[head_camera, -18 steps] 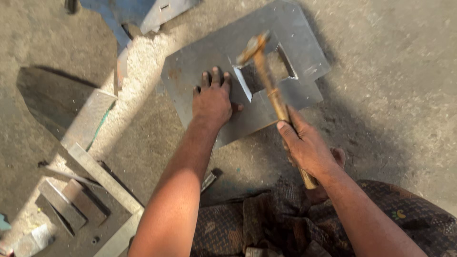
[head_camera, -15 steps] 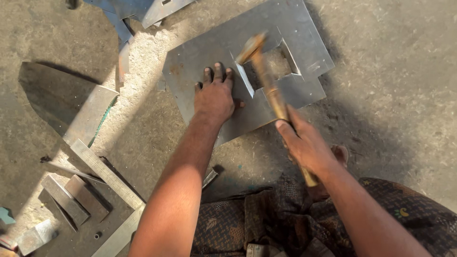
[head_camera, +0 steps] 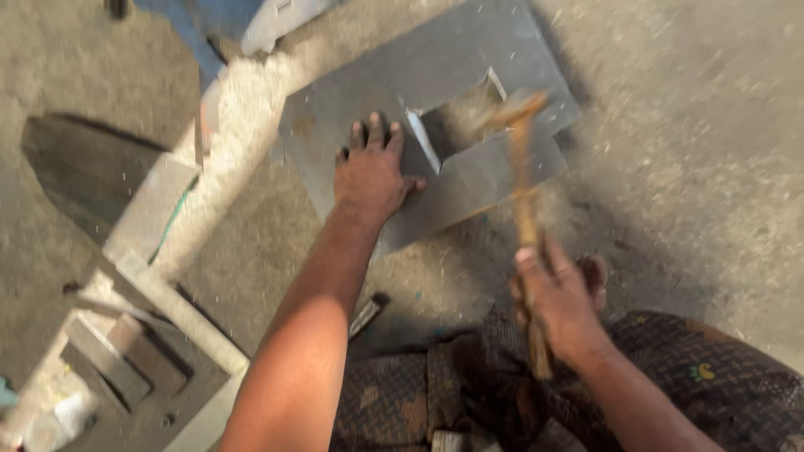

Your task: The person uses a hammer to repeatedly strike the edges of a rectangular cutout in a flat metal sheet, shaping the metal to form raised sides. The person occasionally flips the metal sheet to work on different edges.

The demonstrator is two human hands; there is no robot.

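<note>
2 hands, left hand (head_camera: 371, 174) fingers spread on metal sheet (head_camera: 469, 59), right hand (head_camera: 559, 303) fingers clamped on blurred hammer (head_camera: 523, 180).

We see a grey concrete floor (head_camera: 687, 125) that carries a flat metal sheet (head_camera: 402, 75) with a square cut-out at the far middle, and metal bars (head_camera: 126, 351) at the near left.

The metal sheet (head_camera: 494, 50) is showing dull grey, pale along its cut edges. The hammer (head_camera: 525, 201) handle is looking tan and worn. The floor (head_camera: 703, 142) is appearing dusty grey-brown. The dark brown cloth (head_camera: 670, 368) is carrying small yellow-green motifs.
</note>
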